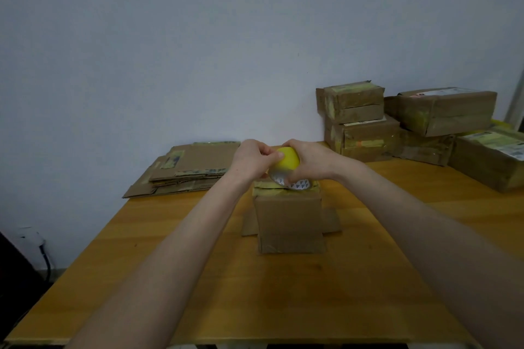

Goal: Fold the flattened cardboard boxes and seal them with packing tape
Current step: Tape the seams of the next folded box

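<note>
Two hands meet over the ctr of the worktop (198,278), both on a roll of yellow packing tape (289,163). Right hand (313,161) curls round the roll from its rt side. Left hand (251,160) pinches at the roll's glossy yellow face w/ thumb & fingertips. The roll's flat side shows a silvery-white ring w/ small dark triangle print.

The roll is at the top of a small cardboard box (289,215), touching or just above it, can't tell. Box is matte brown, blocky, standing up. It has a yellowish tape strip along its top edge, & its lower flaps lie splayed flat on the wood at both sides & front.

Back left is a stack of flattened cardboard boxes (187,170), creased, w/ old tape patches. Back right is a pile of taped-up boxes (365,127), scuffed, w/ yellow-green tape & white labels, some stacked by the wall (170,37).

Worktop is smooth orange-brown wood grain w/ a slight sheen. Wall is plain pale blue-grey. Lower left, off the worktop, are a dark shape & a black cable (45,256).
</note>
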Demonstrator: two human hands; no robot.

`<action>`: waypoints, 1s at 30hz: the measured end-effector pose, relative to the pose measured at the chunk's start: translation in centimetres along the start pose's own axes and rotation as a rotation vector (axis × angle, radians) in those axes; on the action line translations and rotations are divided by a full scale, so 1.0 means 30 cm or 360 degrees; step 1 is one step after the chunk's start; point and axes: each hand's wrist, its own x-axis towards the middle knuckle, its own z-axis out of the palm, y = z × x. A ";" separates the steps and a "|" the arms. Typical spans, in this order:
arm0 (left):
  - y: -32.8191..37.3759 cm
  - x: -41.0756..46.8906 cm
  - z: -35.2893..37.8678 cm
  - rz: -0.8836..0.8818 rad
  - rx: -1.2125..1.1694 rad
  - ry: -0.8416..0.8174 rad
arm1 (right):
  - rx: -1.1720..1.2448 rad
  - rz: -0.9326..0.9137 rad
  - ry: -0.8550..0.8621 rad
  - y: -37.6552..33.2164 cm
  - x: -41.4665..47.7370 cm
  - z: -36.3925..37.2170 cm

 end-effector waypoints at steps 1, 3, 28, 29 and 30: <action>0.000 0.000 -0.002 -0.0018 -0.0007 -0.0011 | -0.0029 -0.0006 0.0009 -0.005 0.005 0.003; -0.005 0.000 -0.005 -0.0018 0.0005 -0.0001 | -0.0011 -0.0035 0.0052 -0.011 0.011 0.010; -0.234 0.001 -0.069 -0.0542 -0.0826 0.0153 | 0.0348 -0.0044 0.0271 0.075 0.017 0.018; -0.235 -0.004 -0.072 -0.0555 -0.0901 0.0111 | 0.0394 -0.0052 0.0274 0.082 0.012 0.020; -0.236 -0.007 -0.073 -0.0563 -0.0945 0.0060 | 0.0430 -0.0065 0.0286 0.085 0.009 0.023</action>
